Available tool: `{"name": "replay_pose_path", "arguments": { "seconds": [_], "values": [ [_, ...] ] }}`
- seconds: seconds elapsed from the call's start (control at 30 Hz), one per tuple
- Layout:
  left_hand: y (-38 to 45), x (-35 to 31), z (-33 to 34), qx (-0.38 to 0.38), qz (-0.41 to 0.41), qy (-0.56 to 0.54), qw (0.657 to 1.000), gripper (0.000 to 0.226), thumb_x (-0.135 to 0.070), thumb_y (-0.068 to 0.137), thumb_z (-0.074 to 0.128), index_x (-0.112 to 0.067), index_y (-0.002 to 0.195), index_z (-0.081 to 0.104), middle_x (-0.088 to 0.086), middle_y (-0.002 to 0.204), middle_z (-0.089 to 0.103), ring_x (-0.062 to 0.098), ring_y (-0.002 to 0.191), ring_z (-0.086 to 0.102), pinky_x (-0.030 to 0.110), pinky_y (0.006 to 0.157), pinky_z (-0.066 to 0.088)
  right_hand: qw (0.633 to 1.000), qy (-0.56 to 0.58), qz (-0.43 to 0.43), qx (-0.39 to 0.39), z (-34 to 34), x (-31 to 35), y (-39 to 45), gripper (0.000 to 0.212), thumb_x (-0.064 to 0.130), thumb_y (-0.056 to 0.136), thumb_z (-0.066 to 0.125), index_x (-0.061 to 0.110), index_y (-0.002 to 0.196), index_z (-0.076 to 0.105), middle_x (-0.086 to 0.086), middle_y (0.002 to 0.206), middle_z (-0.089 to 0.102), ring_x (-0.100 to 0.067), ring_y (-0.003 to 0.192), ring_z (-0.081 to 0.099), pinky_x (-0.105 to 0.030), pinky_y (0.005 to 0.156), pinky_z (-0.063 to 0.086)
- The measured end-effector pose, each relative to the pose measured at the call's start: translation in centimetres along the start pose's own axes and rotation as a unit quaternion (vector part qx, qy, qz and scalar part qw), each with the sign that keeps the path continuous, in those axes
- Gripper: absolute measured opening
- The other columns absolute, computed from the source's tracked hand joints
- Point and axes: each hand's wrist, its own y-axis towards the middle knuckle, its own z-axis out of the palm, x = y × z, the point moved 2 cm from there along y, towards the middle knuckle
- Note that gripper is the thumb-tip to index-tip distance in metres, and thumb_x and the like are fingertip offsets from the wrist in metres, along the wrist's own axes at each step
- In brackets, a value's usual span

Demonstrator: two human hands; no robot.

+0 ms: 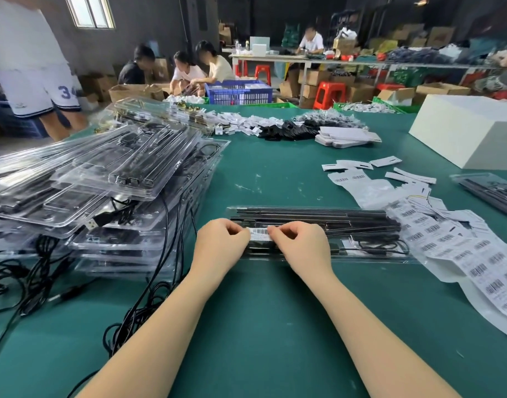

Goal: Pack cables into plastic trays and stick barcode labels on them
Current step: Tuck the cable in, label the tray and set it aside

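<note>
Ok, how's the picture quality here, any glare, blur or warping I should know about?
Head view: sharp at the centre, where both hands, left hand and right hand, pinch the barcode label; glare streaks the stack of clear trays; wide-angle bending stretches the label sheets near the right edge; the background workers are soft, and the window is blown out.

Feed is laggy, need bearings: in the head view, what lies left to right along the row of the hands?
Tray stack → left hand → barcode label → right hand → tray → label sheets.
</note>
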Motion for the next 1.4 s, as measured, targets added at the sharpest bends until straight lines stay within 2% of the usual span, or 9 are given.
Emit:
{"name": "replay_pose_path", "arguments": {
  "seconds": [0.37,0.5,0.67,0.83,0.93,1.07,1.17,1.3,1.4],
  "values": [
    [-0.5,-0.6,0.2,-0.001,0.046,0.131,0.990,0.019,-0.023,0.080,0.062,-0.019,0.061,0.064,-0.002,0.070,0.065,0.015,0.067,0.059,0.022,0.055,0.036,0.995,-0.085,-0.024,-0.043,0.7,0.5,-0.6,0.020,0.043,0.079,0.064,0.024,0.073,0.070,0.007,0.070,0.066,-0.021,0.087,0.057,-0.033,0.078,0.046],
    [-0.8,-0.9,0.2,-0.006,0.081,0.179,0.980,0.012,-0.025,0.085,0.062,-0.016,0.092,0.058,0.004,0.101,0.054,0.025,0.091,0.056,0.031,0.074,0.041,0.987,-0.137,-0.035,-0.073,0.8,0.8,-0.7,0.014,0.036,0.078,0.066,0.025,0.085,0.060,0.007,0.086,0.061,-0.020,0.088,0.046,-0.033,0.074,0.040],
    [-1.9,-1.9,1.5,0.031,0.168,0.352,0.920,0.022,-0.012,0.092,0.044,-0.025,0.101,0.060,-0.002,0.107,0.056,0.022,0.100,0.057,0.032,0.066,0.041,0.938,-0.273,-0.214,-0.027,0.1,1.0,-1.8,0.029,0.028,0.085,0.057,0.039,0.107,0.072,0.000,0.107,0.063,-0.028,0.108,0.053,-0.040,0.096,0.037],
    [-2.5,-1.5,1.8,0.039,0.183,0.347,0.919,0.016,-0.032,0.091,0.039,-0.021,0.083,0.047,-0.008,0.089,0.045,0.016,0.098,0.054,0.029,0.060,0.034,0.915,-0.403,-0.025,0.016,-5.1,-1.9,-0.2,0.052,0.061,0.091,0.038,0.032,0.132,0.054,-0.006,0.138,0.048,-0.029,0.127,0.042,-0.040,0.103,0.035],
    [-2.6,-1.3,2.3,0.047,0.187,0.354,0.915,0.039,-0.050,0.096,0.033,-0.020,0.109,0.055,-0.007,0.110,0.052,0.014,0.109,0.052,0.031,0.067,0.042,0.906,-0.392,0.157,0.027,-10.3,-5.1,0.9,0.063,0.068,0.088,0.040,0.021,0.127,0.050,-0.014,0.136,0.046,-0.035,0.125,0.041,-0.045,0.101,0.041],
    [-2.6,-1.0,2.9,0.085,0.189,0.403,0.891,0.055,-0.060,0.097,0.027,-0.031,0.143,0.035,0.007,0.145,0.040,0.023,0.130,0.041,0.037,0.093,0.042,0.904,-0.365,0.219,0.039,-13.8,-7.7,1.6,0.069,0.068,0.087,0.045,0.016,0.133,0.049,-0.013,0.130,0.057,-0.032,0.122,0.049,-0.040,0.101,0.041],
    [-2.9,-0.8,3.2,0.122,0.184,0.399,0.890,0.054,-0.061,0.097,0.024,-0.042,0.147,0.024,0.018,0.155,0.023,0.030,0.142,0.024,0.044,0.110,0.028,0.936,-0.240,0.253,0.057,-14.7,-7.8,2.3,0.060,0.054,0.086,0.060,0.019,0.134,0.049,-0.008,0.114,0.066,-0.029,0.112,0.058,-0.039,0.099,0.043],
    [-3.0,-0.8,3.3,0.129,0.171,0.387,0.897,0.051,-0.058,0.098,0.024,-0.045,0.147,0.022,0.020,0.157,0.017,0.033,0.144,0.018,0.049,0.114,0.021,0.947,-0.019,0.317,0.049,-16.2,-7.3,3.2,0.017,0.023,0.089,0.068,0.017,0.083,0.054,0.009,0.037,0.045,-0.016,0.054,0.045,-0.034,0.081,0.047],
    [-2.7,-0.7,3.1,0.118,0.153,0.368,0.909,0.050,-0.062,0.096,0.025,-0.049,0.144,0.028,0.019,0.157,0.019,0.035,0.144,0.018,0.050,0.114,0.019,0.896,0.096,0.430,0.060,-17.9,-7.8,3.7,0.024,0.022,0.084,0.074,0.009,0.082,0.054,-0.001,0.060,0.044,-0.012,0.056,0.032,-0.021,0.056,0.024]
  ]
}}
